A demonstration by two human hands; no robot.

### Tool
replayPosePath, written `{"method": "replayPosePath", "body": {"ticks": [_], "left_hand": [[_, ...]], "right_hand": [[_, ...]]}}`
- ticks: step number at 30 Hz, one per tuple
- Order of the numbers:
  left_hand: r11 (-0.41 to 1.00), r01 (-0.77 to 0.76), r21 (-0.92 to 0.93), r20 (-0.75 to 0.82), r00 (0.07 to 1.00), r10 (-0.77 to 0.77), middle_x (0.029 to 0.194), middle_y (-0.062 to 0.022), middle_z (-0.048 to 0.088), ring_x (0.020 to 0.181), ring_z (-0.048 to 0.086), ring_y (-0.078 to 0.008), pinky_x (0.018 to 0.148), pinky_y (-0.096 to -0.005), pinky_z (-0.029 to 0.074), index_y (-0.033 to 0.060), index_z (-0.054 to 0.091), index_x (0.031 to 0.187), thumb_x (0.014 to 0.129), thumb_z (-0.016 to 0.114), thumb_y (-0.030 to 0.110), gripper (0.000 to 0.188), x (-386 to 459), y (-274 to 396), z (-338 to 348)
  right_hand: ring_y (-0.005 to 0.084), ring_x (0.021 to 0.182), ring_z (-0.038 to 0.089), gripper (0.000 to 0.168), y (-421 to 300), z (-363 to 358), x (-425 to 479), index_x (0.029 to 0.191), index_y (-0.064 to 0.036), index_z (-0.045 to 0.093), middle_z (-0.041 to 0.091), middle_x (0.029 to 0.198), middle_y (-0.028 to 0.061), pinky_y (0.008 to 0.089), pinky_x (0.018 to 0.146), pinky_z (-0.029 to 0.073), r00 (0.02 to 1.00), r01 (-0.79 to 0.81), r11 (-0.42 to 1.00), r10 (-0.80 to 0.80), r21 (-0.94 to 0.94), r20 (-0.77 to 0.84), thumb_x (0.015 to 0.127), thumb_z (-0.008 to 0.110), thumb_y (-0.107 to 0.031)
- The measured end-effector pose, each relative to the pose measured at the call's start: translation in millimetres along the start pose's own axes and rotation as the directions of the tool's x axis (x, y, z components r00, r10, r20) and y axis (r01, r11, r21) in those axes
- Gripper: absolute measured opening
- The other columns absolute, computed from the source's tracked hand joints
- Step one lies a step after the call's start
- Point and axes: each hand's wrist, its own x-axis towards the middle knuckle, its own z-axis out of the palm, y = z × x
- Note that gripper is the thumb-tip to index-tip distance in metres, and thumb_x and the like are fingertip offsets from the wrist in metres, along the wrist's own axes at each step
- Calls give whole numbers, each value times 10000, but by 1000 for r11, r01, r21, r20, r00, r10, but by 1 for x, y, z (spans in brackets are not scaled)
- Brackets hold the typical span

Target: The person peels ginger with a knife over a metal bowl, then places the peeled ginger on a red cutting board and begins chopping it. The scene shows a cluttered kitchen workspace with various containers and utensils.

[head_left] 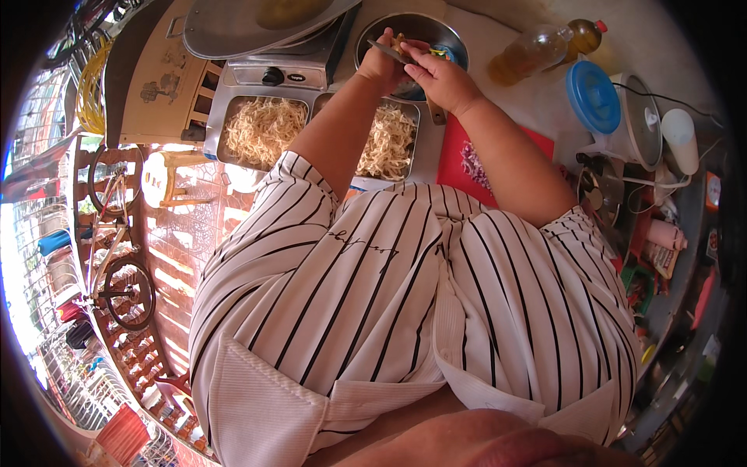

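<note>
Above a dark metal bowl (365,36), my left hand (380,65) holds a small brown knobbly piece, possibly ginger root (398,42). My right hand (446,79) grips a knife (386,50), its blade lying across the left fingers beside the piece. The knife's handle is hidden in my right fist. Inside the bowl, partly covered by my hands, are colourful wrappers (443,52). Under my right forearm a red cutting board (528,146) carries chopped purple onion (475,165). A wooden handle (436,112) sticks out below the bowl.
Two metal trays of pale shredded food (262,131) sit in front of a gas stove (277,73) with a large pan (251,29). At right stand oil bottles (531,52), a blue lid (593,96) and a lidded pot (639,125). A stool (163,178) is on the left.
</note>
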Motion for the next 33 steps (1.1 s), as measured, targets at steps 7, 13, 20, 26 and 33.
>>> {"method": "replayPosePath", "body": {"ticks": [7, 13, 20, 26, 33], "left_hand": [[993, -97, 71, -90, 991, 104, 1025, -94, 618, 938, 571, -252, 751, -349, 458, 57, 592, 1070, 920, 100, 556, 716, -1, -7, 6], [999, 21, 49, -95, 995, -16, 1140, -118, 575, 1054, 533, -260, 871, -372, 421, 35, 544, 1167, 923, 128, 538, 698, -12, 2, 17], [979, 155, -129, 137, 981, -137, 1118, -103, 581, 939, 548, -218, 718, -321, 413, 62, 531, 1193, 904, 196, 562, 668, 3, -6, -8], [973, 172, -153, 97, 983, -158, 1045, -79, 594, 756, 512, -172, 543, -268, 316, 63, 525, 1196, 895, 222, 577, 669, -1, -8, -2], [987, 142, -74, 61, 989, -137, 1033, -70, 598, 806, 528, -187, 607, -290, 367, 76, 554, 1122, 913, 177, 562, 649, -5, -4, 6]], "right_hand": [[270, 983, 593, 444, 2, 2, -3, 1287, -190, 482, 617, 1088, 108, 304, 853, 445, 1000, -17, 996, 18, 88, -11, 880, 538, -358], [212, 937, 606, 495, 9, -4, 3, 1334, -196, 421, 616, 1089, 96, 280, 843, 446, 999, 41, 994, -44, 100, 30, 879, 543, -349], [201, 926, 609, 489, -2, -12, -5, 1333, -203, 424, 609, 1083, 93, 280, 834, 450, 995, 22, 1000, -20, -19, 99, 879, 539, -344], [232, 1012, 582, 462, -10, -18, -7, 1318, -195, 444, 545, 1218, 79, 283, 879, 429, 996, 25, 1000, -24, -2, 88, 886, 528, -334], [237, 1016, 580, 441, -3, -10, -9, 1309, -178, 456, 572, 1188, 85, 286, 889, 423, 999, 6, 1000, -6, -6, 38, 897, 517, -321]]}}
